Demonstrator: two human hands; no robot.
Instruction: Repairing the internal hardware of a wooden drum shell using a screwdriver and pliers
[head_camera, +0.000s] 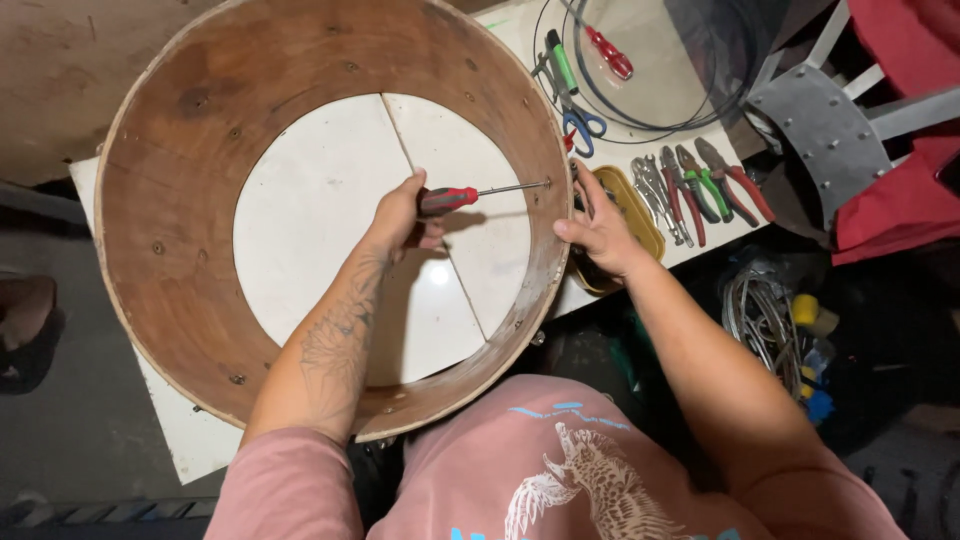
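A large round wooden hoop stands on a white table, open in the middle. My left hand reaches inside it and grips a screwdriver with a red and black handle. Its shaft points right, with the tip at the hoop's inner wall. My right hand rests on the outside of the hoop's right wall, fingers pressed against the rim opposite the screwdriver tip.
Several pliers with red and green handles lie on the table to the right. Scissors, a green marker, a red-handled tool and a wire loop lie behind them. A metal stool and coiled wire are further right.
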